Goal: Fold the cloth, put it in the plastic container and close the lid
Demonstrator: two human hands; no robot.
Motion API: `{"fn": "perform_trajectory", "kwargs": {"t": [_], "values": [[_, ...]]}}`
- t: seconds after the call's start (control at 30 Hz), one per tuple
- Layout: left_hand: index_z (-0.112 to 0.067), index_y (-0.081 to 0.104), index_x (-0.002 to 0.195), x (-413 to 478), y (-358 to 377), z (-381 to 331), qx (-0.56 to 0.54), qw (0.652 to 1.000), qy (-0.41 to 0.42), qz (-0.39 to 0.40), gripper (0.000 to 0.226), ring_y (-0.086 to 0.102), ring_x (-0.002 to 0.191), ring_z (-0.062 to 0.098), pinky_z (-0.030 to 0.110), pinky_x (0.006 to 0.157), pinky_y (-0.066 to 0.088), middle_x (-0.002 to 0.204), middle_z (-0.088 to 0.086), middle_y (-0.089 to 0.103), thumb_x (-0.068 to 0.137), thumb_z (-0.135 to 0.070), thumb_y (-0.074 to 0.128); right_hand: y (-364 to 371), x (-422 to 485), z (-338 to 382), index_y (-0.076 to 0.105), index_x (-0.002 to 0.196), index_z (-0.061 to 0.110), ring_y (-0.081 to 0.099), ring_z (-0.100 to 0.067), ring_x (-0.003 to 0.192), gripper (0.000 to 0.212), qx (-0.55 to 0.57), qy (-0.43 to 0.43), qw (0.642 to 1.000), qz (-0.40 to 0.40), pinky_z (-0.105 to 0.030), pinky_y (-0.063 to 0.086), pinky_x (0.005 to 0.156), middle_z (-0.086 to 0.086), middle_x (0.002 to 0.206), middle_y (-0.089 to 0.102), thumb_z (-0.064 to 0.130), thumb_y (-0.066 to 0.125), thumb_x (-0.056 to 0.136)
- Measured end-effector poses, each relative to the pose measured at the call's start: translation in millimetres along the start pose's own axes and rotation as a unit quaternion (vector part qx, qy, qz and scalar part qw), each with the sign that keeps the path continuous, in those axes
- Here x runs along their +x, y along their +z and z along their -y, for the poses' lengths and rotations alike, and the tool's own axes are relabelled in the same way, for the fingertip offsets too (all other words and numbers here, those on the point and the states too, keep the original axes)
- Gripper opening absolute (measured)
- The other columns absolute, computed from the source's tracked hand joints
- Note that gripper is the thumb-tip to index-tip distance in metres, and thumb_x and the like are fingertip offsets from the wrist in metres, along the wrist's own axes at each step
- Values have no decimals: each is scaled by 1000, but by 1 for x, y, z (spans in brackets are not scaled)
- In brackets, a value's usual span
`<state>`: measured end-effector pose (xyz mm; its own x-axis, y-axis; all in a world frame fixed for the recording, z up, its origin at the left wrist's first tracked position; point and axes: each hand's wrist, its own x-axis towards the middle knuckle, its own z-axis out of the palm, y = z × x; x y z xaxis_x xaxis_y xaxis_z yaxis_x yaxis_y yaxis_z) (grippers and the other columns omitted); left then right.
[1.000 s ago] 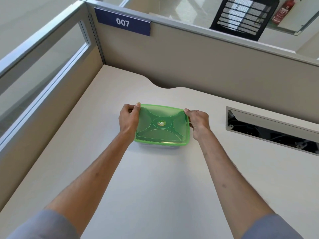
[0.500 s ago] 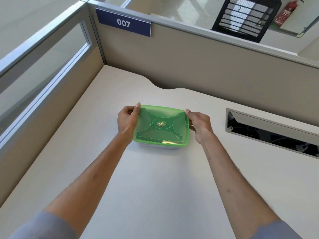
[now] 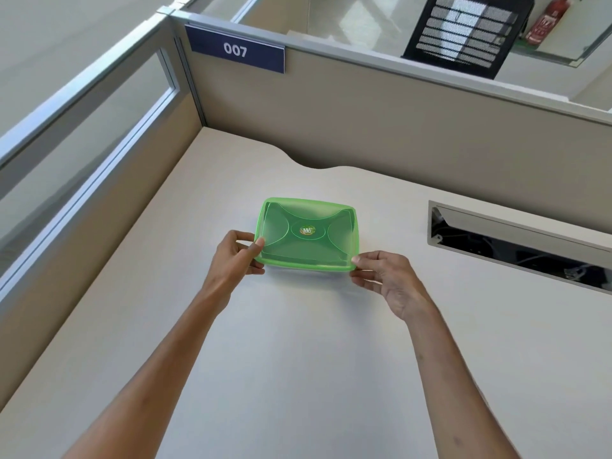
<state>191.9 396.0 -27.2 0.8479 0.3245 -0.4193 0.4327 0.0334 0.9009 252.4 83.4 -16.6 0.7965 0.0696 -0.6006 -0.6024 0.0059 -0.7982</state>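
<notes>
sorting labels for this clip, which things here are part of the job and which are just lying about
Part of the job:
- green lid, on the plastic container
- left hand and right hand, each at a near corner of the lid
- cloth: not visible

Just there:
- 007 sign
- cable slot in the desk
- fire extinguisher
- black mesh chair back

Pale beige tabletop, partition walls along the far and left edges, curved notch in the far edge. Clear container with green lid sits on it, mid-surface. Metal-framed cable slot cut into the tabletop, right of the container.
</notes>
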Motion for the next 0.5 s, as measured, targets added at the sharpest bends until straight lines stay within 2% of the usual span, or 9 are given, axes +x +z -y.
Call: {"fn": "perform_trajectory", "kwargs": {"t": [0.1,0.3,0.4,0.5], "values": [[-5,58,133,-5,8,6,-24,1000,12,-6,39,73,80,22,35,78,65,109,18,70,110,-33,71,2,-1,-2,74,105,-7,78,-25,72,18,8,-7,1000,-14,-31,70,73,-22,93,76,-7,84,89],[-5,57,131,-7,14,8,-13,999,38,-26,37,71,80,23,39,78,63,110,20,69,112,-35,67,6,3,-2,69,116,-22,75,-27,71,30,9,6,999,-40,-30,71,74,-27,97,74,-12,80,91],[-8,59,129,-8,13,9,10,999,32,-38,35,73,82,24,43,79,66,115,22,72,112,-38,67,5,-1,-2,71,116,-18,76,-26,73,30,16,17,999,-30,-31,71,74,-27,100,76,-9,82,90],[-13,63,128,-11,14,5,53,996,36,-58,38,75,80,24,42,70,66,116,19,74,111,-47,65,4,-7,-1,74,109,-8,77,-26,74,21,17,9,1000,-20,-31,70,75,-24,101,76,-4,84,90]]}}
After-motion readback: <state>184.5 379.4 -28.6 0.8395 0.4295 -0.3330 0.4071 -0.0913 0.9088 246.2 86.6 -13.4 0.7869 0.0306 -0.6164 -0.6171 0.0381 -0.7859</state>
